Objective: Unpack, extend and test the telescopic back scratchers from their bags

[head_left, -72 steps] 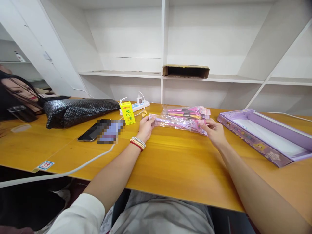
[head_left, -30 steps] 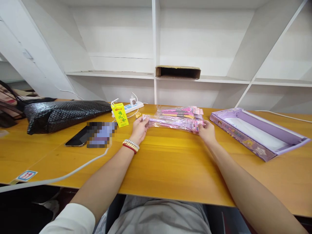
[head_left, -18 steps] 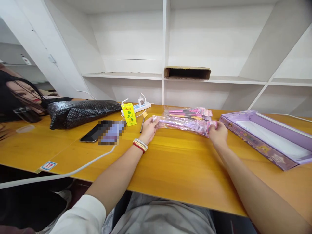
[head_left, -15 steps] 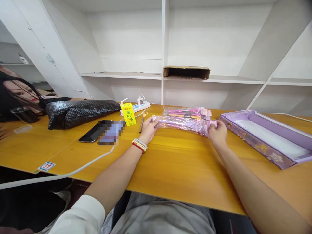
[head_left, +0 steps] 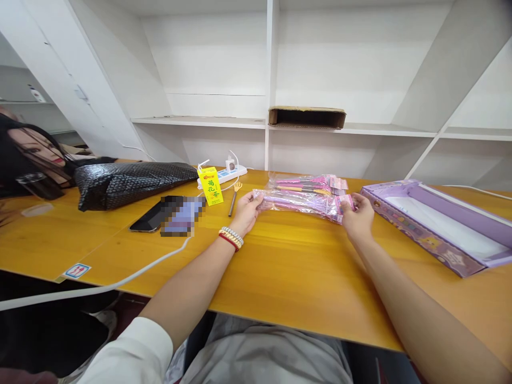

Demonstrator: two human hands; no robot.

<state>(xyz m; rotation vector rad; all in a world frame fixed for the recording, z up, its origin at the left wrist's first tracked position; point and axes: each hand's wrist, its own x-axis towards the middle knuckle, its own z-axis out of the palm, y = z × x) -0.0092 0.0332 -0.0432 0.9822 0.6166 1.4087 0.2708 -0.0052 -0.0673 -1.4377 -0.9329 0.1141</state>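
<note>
Between my two hands stretches a clear plastic packet with long purple pieces inside (head_left: 298,201). My left hand (head_left: 247,212) pinches its left end, thumb on top. At the packet's right end, my right hand (head_left: 357,214) grips a pink printed card part with thumb and fingers. Just behind lies a second clear packet (head_left: 308,184) with pink, black and orange long pieces, partly covered by the front one. To the right of my right hand, apart from it, stands a shallow open purple box (head_left: 424,234) with a white inside.
Left of my hands are a back-scratcher-like stick (head_left: 234,198), a yellow drink carton (head_left: 210,185), a power strip (head_left: 224,175), a phone (head_left: 150,217) and a black bubble-wrap bag (head_left: 132,181). A white cable (head_left: 152,265) crosses the table. A cardboard box (head_left: 306,118) sits on the shelf.
Both hands keep hold of the packet, which stays in nearly the same place. The right fingers and the pink card end have shifted slightly.
</note>
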